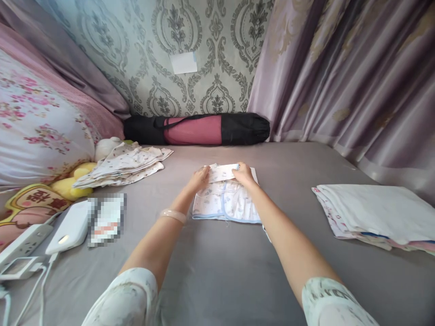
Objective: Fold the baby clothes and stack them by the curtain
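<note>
Head view: blue-trimmed garment (238, 206) near centre on grey sheet (210, 276). Left hand (200, 178) pinches its folded flap at 11 o'clock, fingertips seemingly hidden; right hand (244, 173) pinches it at 1. Cloth stack (380, 210) toward 3.

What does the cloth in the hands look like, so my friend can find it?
Start at the pink-and-black roll by the wall, then look nearer on the gray sheet. The left hand and right hand hold a small patterned white cloth. Unlike the left pile and right pile, it has a light-blue border.
</note>
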Demonstrator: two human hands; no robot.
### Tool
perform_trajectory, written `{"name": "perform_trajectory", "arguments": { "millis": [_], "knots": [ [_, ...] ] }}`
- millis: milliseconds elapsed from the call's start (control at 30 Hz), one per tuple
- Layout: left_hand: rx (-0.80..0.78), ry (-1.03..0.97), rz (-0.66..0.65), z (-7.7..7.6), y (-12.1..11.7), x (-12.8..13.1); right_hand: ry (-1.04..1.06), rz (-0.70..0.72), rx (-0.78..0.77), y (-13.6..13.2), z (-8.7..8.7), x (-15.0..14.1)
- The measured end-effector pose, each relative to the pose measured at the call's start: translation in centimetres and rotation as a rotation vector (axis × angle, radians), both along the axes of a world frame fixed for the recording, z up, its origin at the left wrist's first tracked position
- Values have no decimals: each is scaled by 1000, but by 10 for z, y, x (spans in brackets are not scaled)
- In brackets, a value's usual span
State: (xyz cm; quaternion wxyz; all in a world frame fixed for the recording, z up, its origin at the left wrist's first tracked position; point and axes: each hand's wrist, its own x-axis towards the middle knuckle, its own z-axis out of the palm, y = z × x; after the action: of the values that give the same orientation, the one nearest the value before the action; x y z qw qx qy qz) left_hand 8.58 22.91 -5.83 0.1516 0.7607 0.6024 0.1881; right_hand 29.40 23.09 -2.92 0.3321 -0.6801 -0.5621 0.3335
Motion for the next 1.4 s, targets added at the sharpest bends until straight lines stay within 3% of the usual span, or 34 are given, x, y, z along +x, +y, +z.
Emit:
{"name": "perform_trajectory", "arguments": {
  "millis": [133,333,433,567,667,800,933,1133,1267,1400],
  "knots": [
    [-12,116,-36,-7,-8,1,-420,38,3,-11,0,4],
    [-94,264,-37,1,-8,-4,-598,46,25,-22,2,-2],
    [-63,316,-37,10,-10,0,-674,49,123,-25,2,-3],
    [155,333,-88,18,-14,22,-747,287,370,-30,-4,-5],
    [189,355,-151,13,-14,40,-746,444,348,-32,-12,-8],
    [147,379,-153,-2,-14,49,-743,499,250,-30,-23,-9],
    [80,389,-154,-7,-15,47,-740,511,215,-29,-29,-8],
    [-35,424,-160,10,-16,50,-714,544,147,-27,-21,-8],
    [73,447,-131,18,-16,55,-707,424,144,-28,-13,-5],
    [126,431,-133,10,-18,58,-746,327,140,-32,-15,-1]
  ]
}}
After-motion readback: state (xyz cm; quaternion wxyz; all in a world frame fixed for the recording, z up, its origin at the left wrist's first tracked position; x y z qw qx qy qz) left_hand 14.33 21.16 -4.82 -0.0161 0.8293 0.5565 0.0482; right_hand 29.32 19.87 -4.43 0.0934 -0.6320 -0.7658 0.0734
